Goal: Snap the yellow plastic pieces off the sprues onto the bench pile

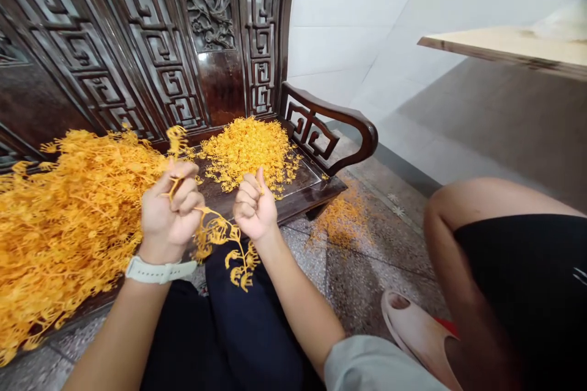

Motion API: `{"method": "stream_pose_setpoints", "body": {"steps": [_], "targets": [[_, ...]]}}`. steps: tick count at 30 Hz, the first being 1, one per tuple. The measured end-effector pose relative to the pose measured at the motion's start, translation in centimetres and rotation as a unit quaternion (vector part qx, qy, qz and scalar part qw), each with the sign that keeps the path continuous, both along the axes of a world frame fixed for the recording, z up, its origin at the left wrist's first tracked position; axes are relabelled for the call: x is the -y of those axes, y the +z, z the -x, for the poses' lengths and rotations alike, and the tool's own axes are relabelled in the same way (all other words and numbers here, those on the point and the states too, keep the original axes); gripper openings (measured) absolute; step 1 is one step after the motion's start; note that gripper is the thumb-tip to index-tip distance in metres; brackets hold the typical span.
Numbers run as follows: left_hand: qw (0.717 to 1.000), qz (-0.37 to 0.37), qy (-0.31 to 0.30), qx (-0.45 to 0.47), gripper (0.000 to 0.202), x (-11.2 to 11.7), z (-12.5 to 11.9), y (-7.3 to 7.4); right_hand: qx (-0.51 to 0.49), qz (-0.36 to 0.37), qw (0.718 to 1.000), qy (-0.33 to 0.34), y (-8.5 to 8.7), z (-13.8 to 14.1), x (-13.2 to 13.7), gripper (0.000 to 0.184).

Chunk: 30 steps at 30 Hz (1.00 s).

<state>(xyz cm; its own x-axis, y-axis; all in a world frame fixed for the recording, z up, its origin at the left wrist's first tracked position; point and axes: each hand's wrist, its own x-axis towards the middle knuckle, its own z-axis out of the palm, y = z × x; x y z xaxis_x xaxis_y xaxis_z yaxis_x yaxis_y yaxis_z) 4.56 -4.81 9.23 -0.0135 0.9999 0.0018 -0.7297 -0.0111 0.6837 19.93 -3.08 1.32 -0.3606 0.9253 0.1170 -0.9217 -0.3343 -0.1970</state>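
Note:
My left hand (172, 204), with a pale watch strap at the wrist, is closed around the stem of an orange-yellow plastic sprig (236, 235). One end sticks up above the fist; the branching end hangs down to the right over my lap. Close beside it, my right hand (254, 204) is curled into a fist with the thumb up. What lies inside those fingers, if anything, is hidden. Behind the right hand is a heap of small loose yellow pieces (252, 146) on the wooden bench (298, 198). A large pile of whole sprigs (77, 214) fills the bench at left.
A carved backrest (220, 85) and curved armrest (353, 125) border the bench. Orange bits (343, 217) are scattered on the speckled floor. At right are another person's bent leg (463, 220), a pale slipper (417, 330) and an overhanging board (504, 46).

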Motion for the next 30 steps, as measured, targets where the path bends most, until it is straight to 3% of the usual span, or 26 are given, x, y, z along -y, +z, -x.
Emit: {"method": "stream_pose_setpoints", "body": {"steps": [4, 8, 9, 10, 12, 13, 14, 15, 16, 18, 19, 20, 22, 24, 25, 28, 30], "targets": [[0.996, 0.012, 0.031, -0.089, 0.030, -0.6, 0.8, -0.2, 0.057, -0.055, 0.997, 0.024, 0.0, -1.9, -0.3, 0.046], [0.978, 0.021, 0.031, -0.204, 0.033, -0.7, 0.2, -1.0, 0.232, -0.086, 0.968, -0.040, -1.0, -4.4, -5.2, 0.040], [0.974, 0.016, 0.028, -0.222, 0.035, -0.7, 0.1, -1.1, 0.317, -0.074, 0.943, -0.071, -1.6, -4.9, -6.8, 0.041], [0.971, 0.012, 0.026, -0.237, 0.036, -0.7, 0.0, -1.2, 0.421, -0.052, 0.899, -0.107, -2.1, -5.3, -8.4, 0.043], [0.966, 0.006, 0.029, -0.258, 0.039, -0.7, 0.0, -1.3, 0.592, -0.004, 0.785, -0.181, -3.1, -6.0, -10.7, 0.048], [0.961, 0.006, 0.032, -0.275, 0.041, -0.7, 0.1, -1.4, 0.640, 0.012, 0.739, -0.209, -3.2, -6.2, -11.3, 0.051], [0.954, 0.004, 0.034, -0.297, 0.043, -0.7, 0.1, -1.5, 0.660, 0.015, 0.717, -0.225, -3.1, -6.3, -11.4, 0.054], [0.945, -0.002, 0.034, -0.325, 0.044, -0.8, 0.1, -1.6, 0.652, -0.002, 0.724, -0.226, -2.8, -6.4, -11.1, 0.057], [0.935, -0.012, 0.033, -0.354, 0.043, -0.9, 0.1, -1.7, 0.627, -0.038, 0.749, -0.210, -2.1, -6.4, -10.4, 0.060], [0.911, -0.037, 0.031, -0.410, 0.040, -1.2, 0.1, -1.9, 0.570, -0.144, 0.794, -0.157, -0.1, -6.1, -8.4, 0.065], [0.899, -0.046, 0.027, -0.434, 0.039, -1.4, 0.0, -2.0, 0.546, -0.202, 0.802, -0.132, 1.1, -5.8, -7.3, 0.066], [0.889, -0.052, 0.021, -0.454, 0.037, -1.5, -0.1, -2.0, 0.541, -0.251, 0.794, -0.118, 2.2, -5.5, -6.2, 0.064], [0.871, -0.064, 0.000, -0.486, 0.035, -1.7, -0.4, -2.2, 0.571, -0.321, 0.746, -0.118, 4.1, -4.8, -4.7, 0.058], [0.857, -0.081, -0.029, -0.509, 0.038, -1.6, -0.6, -2.2, 0.591, -0.356, 0.712, -0.133, 5.0, -4.2, -3.9, 0.057], [0.851, -0.088, -0.041, -0.515, 0.039, -1.5, -0.6, -2.2, 0.589, -0.363, 0.708, -0.141, 5.2, -4.1, -3.7, 0.059], [0.840, -0.094, -0.081, -0.528, 0.037, -0.7, -0.6, -2.0, 0.564, -0.363, 0.729, -0.135, 4.8, -4.1, -3.4, 0.067], [0.833, -0.103, -0.114, -0.532, 0.035, -0.1, -0.5, -1.6, 0.528, -0.336, 0.775, -0.081, 4.3, -4.3, -3.2, 0.071]]}}
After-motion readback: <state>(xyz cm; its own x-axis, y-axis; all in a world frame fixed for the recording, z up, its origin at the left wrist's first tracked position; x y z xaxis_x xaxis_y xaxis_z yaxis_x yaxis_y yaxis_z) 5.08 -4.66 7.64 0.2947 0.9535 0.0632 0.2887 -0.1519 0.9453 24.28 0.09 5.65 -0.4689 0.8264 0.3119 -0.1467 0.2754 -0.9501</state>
